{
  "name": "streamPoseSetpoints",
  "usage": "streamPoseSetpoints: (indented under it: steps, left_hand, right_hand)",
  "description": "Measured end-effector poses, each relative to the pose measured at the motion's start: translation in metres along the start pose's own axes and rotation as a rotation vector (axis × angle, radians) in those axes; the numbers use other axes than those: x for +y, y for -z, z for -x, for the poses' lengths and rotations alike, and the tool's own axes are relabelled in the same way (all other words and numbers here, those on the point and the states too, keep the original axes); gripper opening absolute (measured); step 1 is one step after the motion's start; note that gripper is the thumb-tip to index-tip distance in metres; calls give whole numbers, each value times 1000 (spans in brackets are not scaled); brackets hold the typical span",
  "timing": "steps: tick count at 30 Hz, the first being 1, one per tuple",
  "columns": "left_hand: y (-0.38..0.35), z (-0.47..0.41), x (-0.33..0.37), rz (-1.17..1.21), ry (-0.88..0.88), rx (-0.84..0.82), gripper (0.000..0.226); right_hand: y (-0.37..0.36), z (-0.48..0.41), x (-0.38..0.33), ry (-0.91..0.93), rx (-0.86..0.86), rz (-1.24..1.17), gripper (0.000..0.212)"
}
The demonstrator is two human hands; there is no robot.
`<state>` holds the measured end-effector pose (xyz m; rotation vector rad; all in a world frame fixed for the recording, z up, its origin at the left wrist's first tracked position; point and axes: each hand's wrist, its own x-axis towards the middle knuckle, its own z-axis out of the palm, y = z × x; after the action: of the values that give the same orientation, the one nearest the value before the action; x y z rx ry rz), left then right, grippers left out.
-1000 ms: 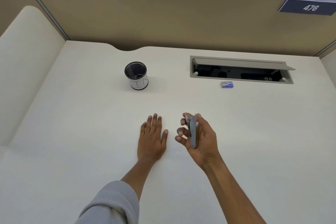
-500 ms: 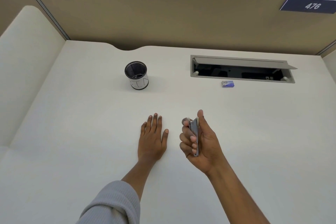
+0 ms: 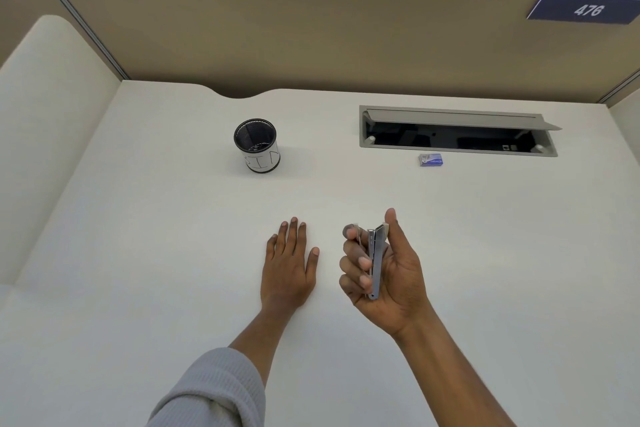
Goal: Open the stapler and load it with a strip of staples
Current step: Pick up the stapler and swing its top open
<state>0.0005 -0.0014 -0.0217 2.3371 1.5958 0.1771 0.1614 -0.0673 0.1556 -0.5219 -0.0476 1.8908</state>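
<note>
My right hand (image 3: 391,274) holds a small grey metal stapler (image 3: 375,258) upright above the desk, fingers curled round its left side and thumb along its right. The stapler's top end looks slightly parted. My left hand (image 3: 289,263) lies flat, palm down, on the desk just left of it, holding nothing. A small blue staple box (image 3: 430,160) sits on the desk farther back, near the cable tray.
A black mesh pen cup (image 3: 258,146) with a white label stands at the back left centre. An open cable tray (image 3: 457,132) is recessed in the cream desk (image 3: 138,253) at the back right. Tan partition walls (image 3: 311,35) close off the rear and sides.
My right hand has turned the stapler and closed its fingers more tightly round it, drifting slightly right. My left hand has stayed flat in place.
</note>
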Motion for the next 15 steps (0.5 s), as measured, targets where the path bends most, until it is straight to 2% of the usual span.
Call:
streamPoseSetpoints:
  steps: [8,15]
  left_hand:
    - [-1,0,0,2,2,3,65]
    - [0,1,0,6,-2,6,68]
  right_hand:
    - [-6,3,0,7,109,61,57]
    - [-10,4,2,6,91,102,61]
